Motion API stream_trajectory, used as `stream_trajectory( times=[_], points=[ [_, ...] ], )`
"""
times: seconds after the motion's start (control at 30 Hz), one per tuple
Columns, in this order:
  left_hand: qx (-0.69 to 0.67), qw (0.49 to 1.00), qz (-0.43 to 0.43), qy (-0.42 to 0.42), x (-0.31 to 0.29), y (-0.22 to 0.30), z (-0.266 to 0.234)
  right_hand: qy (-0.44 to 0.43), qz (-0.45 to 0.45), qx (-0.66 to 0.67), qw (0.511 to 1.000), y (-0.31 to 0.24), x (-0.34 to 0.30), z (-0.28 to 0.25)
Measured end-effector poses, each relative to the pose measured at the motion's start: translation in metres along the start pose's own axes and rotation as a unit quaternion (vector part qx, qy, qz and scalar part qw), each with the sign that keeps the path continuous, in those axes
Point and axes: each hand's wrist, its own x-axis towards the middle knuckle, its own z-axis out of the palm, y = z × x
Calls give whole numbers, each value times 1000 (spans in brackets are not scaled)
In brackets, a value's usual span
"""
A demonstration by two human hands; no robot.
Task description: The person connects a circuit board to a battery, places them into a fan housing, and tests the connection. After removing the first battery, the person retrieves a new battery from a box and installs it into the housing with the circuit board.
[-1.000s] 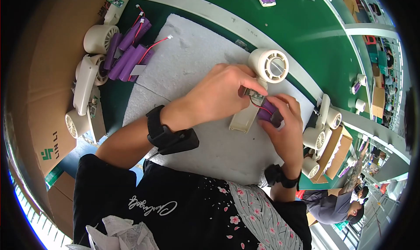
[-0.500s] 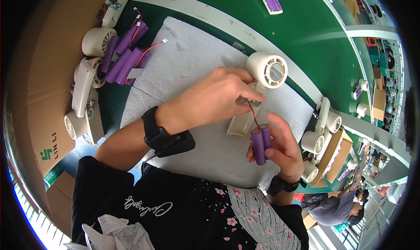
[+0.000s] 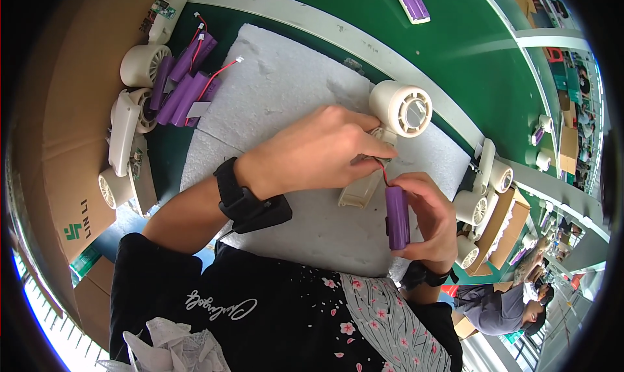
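A cream handheld fan (image 3: 406,108) lies on the white foam sheet (image 3: 279,66), its round head at the far end and its hollow handle (image 3: 356,193) toward me. My left hand (image 3: 318,147) reaches over the handle, thumb and finger pinched on a small green circuit board (image 3: 388,156) that they mostly cover. From there a short red and black wire (image 3: 382,170) runs to a purple battery pack (image 3: 398,219). My right hand (image 3: 432,219) grips this pack upright, fingers at its top and thumb at its bottom end.
Several purple batteries (image 3: 185,92) with wires lie at the left, next to cream fans (image 3: 140,66) and a large cardboard box (image 3: 65,144). More fans (image 3: 469,206) and an open carton (image 3: 500,235) stand at the right. Another person (image 3: 497,307) sits farther right.
My right hand has turned the battery pack, so one cell now faces me instead of two, and shifted its grip to the ends. My left fingers have closed further over the circuit board.
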Motion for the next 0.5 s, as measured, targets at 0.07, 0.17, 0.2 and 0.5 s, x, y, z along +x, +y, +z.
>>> stream_trajectory(
  times=[0.07,0.17,0.2,0.5],
  points=[
    [10,1000,17,12,-1,-1,0,-10,7,-52,999,-4,2,3],
    [15,1000,22,11,-2,-2,0,20,-5,-130,991,1,4,14],
    [15,1000,20,4,-2,-2,0,35,-12,-168,985,4,5,17],
    [39,998,39,-32,0,-3,-7,103,-113,-307,939,23,11,37]
  ],
)
